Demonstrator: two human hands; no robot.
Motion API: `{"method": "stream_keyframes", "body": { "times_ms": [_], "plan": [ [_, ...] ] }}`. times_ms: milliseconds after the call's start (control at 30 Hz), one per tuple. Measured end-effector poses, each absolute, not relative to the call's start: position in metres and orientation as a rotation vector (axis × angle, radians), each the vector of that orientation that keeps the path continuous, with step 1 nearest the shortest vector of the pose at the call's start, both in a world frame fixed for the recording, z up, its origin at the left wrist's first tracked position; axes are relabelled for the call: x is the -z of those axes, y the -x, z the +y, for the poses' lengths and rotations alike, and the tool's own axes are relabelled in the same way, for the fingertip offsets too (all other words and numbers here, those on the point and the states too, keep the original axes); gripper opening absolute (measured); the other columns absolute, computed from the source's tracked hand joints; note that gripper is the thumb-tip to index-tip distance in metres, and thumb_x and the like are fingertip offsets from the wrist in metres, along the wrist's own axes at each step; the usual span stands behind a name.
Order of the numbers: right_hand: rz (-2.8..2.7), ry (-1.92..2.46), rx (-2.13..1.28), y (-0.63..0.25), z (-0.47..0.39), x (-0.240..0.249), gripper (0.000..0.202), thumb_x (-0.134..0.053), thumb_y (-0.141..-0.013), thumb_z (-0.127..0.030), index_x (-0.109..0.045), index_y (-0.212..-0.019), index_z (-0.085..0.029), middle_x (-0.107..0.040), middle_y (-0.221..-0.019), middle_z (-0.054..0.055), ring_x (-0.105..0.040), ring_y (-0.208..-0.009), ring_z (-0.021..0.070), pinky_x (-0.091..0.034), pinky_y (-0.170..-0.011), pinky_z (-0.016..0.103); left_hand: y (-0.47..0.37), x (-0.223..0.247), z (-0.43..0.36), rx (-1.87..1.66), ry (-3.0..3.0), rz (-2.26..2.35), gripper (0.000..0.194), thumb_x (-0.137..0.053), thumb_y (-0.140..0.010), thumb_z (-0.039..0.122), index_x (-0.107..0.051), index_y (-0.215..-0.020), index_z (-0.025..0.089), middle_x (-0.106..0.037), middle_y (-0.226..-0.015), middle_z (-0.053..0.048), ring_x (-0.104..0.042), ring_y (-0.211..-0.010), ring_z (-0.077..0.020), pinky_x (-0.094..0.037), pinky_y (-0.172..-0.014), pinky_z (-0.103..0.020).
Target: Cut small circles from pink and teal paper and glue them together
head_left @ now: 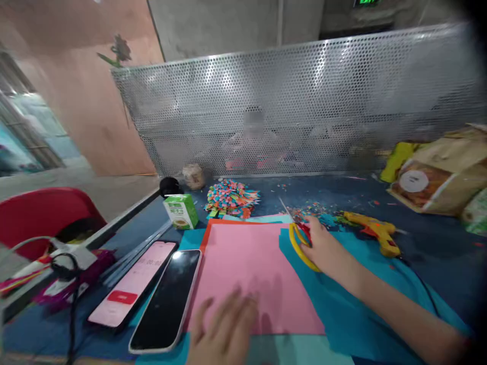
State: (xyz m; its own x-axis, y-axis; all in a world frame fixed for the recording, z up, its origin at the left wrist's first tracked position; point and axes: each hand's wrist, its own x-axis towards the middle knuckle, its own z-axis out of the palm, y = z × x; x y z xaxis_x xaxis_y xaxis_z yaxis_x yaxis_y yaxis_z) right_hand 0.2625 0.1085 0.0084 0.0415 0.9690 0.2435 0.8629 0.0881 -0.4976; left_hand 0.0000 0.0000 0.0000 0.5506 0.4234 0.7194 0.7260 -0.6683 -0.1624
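My right hand (pixel 325 246) is closed around a pair of scissors (pixel 302 251) with yellow-and-red handles, whose blades point away from me. It is above a teal paper sheet (pixel 335 304), at the right side of a pink paper sheet (pixel 247 263). Low in the view, my left hand (pixel 224 329) is over the near part of the pink sheet with its fingers spread, slightly blurred, and nothing shows in it. Whether it touches the paper I cannot tell. Orange and light blue sheets show from under the pink one.
Two phones (pixel 167 304) lie left of the paper, near a green carton (pixel 180 212). Behind the sheets are a pile of coloured paper pieces (pixel 230 197) and scraps. A yellow glue gun (pixel 375 230) with a cord lies right. A perforated metal screen (pixel 289 111) closes off the back.
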Motion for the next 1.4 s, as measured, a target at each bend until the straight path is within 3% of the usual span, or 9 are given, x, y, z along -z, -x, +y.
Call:
{"method": "stream_keyframes", "body": {
  "times_ms": [100,200,333,567,733,967,1100,1200,1400],
  "plan": [
    [-1.856,1.791,-0.234,-0.258,0.104,-0.014,0.064,-0.058,-0.08,-0.011,-0.03,-0.137,-0.009,-0.05,-0.134,0.025,-0.061,-0.113,0.0333,-0.053,-0.086,0.042,-0.045,-0.01,0.002,0.927,2.424,-0.725,0.021,-0.049,-0.095,0.023,-0.067,-0.1,0.032,-0.076,-0.095,0.012,-0.065,-0.092,-0.0099,-0.038,-0.096,-0.026],
    [-1.885,1.776,-0.223,-0.258,0.101,-0.015,0.063,-0.057,-0.08,-0.01,-0.03,-0.137,-0.01,-0.048,-0.136,0.027,-0.059,-0.115,0.0353,-0.052,-0.087,0.042,-0.082,-0.011,0.006,0.945,2.445,-0.633,0.017,-0.053,-0.093,0.026,-0.068,-0.099,0.029,-0.075,-0.098,0.008,-0.067,-0.089,-0.0137,-0.045,-0.084,-0.032],
    [-1.911,1.764,-0.23,-0.266,0.109,-0.009,0.063,-0.061,-0.078,-0.008,-0.034,-0.135,-0.008,-0.056,-0.127,0.027,-0.062,-0.109,0.0359,-0.053,-0.083,0.044,-0.111,0.0,0.01,0.808,2.616,-0.545,0.015,-0.054,-0.092,0.027,-0.068,-0.087,0.023,-0.074,-0.079,0.004,-0.066,-0.073,-0.0118,-0.046,-0.072,-0.03],
    [-1.848,1.676,-0.176,-0.263,0.153,-0.001,0.043,-0.063,-0.09,-0.026,-0.048,-0.129,-0.019,-0.057,-0.123,0.01,-0.062,-0.099,0.0254,-0.054,-0.081,0.045,-0.136,0.01,0.006,1.096,2.4,-0.806,0.02,-0.063,-0.082,0.02,-0.061,-0.062,0.019,-0.06,-0.047,0.007,-0.057,-0.05,-0.011,-0.044,-0.058,-0.031],
    [-1.775,1.535,-0.193,-0.257,0.156,0.008,0.05,-0.062,-0.089,-0.034,-0.043,-0.132,-0.018,-0.056,-0.125,0.013,-0.063,-0.098,0.0264,-0.054,-0.081,0.045,-0.14,0.022,0.01,1.315,2.228,-0.825,0.015,-0.055,-0.09,0.029,-0.068,-0.082,0.026,-0.076,-0.079,0.01,-0.07,-0.078,-0.0145,-0.049,-0.075,-0.034],
    [-1.758,1.33,-0.415,-0.266,0.156,0.02,0.072,-0.06,-0.078,-0.034,-0.028,-0.14,-0.018,-0.066,-0.104,0.009,-0.072,-0.085,0.0234,-0.058,-0.078,0.035,-0.138,0.028,0.013,1.304,2.26,-0.826,0.02,-0.054,-0.089,0.027,-0.067,-0.074,0.024,-0.077,-0.078,0.011,-0.071,-0.079,-0.0128,-0.052,-0.07,-0.032],
    [-1.806,1.311,-0.419,-0.266,0.155,0.02,0.066,-0.062,-0.077,-0.031,-0.036,-0.137,-0.017,-0.065,-0.111,0.011,-0.07,-0.092,0.0239,-0.055,-0.083,0.039,-0.102,0.004,0.012,1.122,2.357,-0.87,0.029,-0.047,-0.092,0.038,-0.069,-0.083,0.021,-0.078,-0.082,0.004,-0.072,-0.081,-0.0163,-0.055,-0.073,-0.032],
    [-1.839,1.344,-0.349,-0.265,0.153,0.017,0.058,-0.062,-0.078,-0.03,-0.043,-0.131,-0.016,-0.061,-0.12,0.014,-0.065,-0.102,0.0276,-0.052,-0.088,0.046,-0.055,-0.014,0.007,0.844,2.453,-1.162,0.031,-0.054,-0.087,0.042,-0.068,-0.103,0.02,-0.076,-0.106,-0.003,-0.069,-0.1,-0.0249,-0.056,-0.085,-0.04],
    [-1.926,1.448,-0.24,-0.262,0.147,0.01,0.053,-0.055,-0.079,-0.032,-0.045,-0.128,-0.015,-0.057,-0.126,0.02,-0.061,-0.108,0.0363,-0.05,-0.088,0.051,0.001,-0.008,-0.002,0.55,2.303,-1.712,0.055,-0.049,-0.088,0.039,-0.048,-0.135,0.011,-0.059,-0.134,-0.017,-0.057,-0.121,-0.0337,-0.055,-0.091,-0.048]
  ]
}}
